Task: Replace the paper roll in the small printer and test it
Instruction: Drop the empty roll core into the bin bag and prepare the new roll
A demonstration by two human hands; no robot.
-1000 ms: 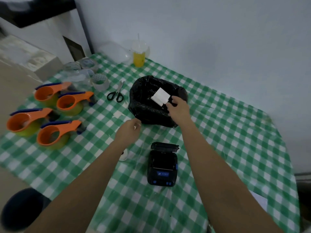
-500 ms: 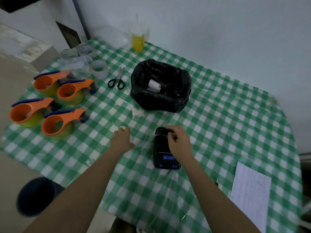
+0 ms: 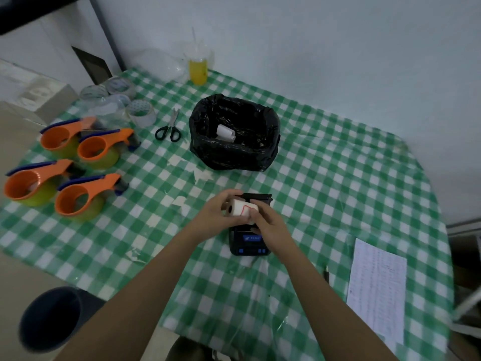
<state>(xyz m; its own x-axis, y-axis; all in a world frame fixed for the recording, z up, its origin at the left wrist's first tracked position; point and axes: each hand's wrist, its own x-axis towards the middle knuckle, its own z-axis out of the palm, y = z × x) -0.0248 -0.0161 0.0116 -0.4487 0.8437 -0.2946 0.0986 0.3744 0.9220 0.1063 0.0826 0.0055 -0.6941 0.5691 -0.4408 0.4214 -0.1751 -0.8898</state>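
Printer [image 3: 249, 244] mostly hidden behind both hands; only its lower front w/ blue label and buttons shows, plus the raised lid edge at the far side. Paper compartment not visible. Print on the sheet [image 3: 376, 287] at bench's right edge too blurred to read. Bottom right corner of view smeared, can't tell what's there.

Paper roll [image 3: 241, 207] is held just above the printer, lying sideways, dark core end facing left, a thin red line on its wrap. Left hand [image 3: 216, 213] grasps it from the left, fingers curled over the top. Right hand [image 3: 266, 222] pinches the roll's right end, thumb and fingers touching the paper.

Bench [image 3: 325, 183] covered w/ green-white check cloth under clear plastic. Black-lined bin [image 3: 234, 152] beyond the printer, w/ a white paper piece [image 3: 225, 132] inside. Scissors [image 3: 169, 127] just left of the bin. Four orange tape dispensers [image 3: 75, 162] at left; clear tape rolls [image 3: 117, 102] behind them. Yellow drink cup [image 3: 198, 67] near the pale wall. Dark round bin [image 3: 52, 316] on the floor, lower left.
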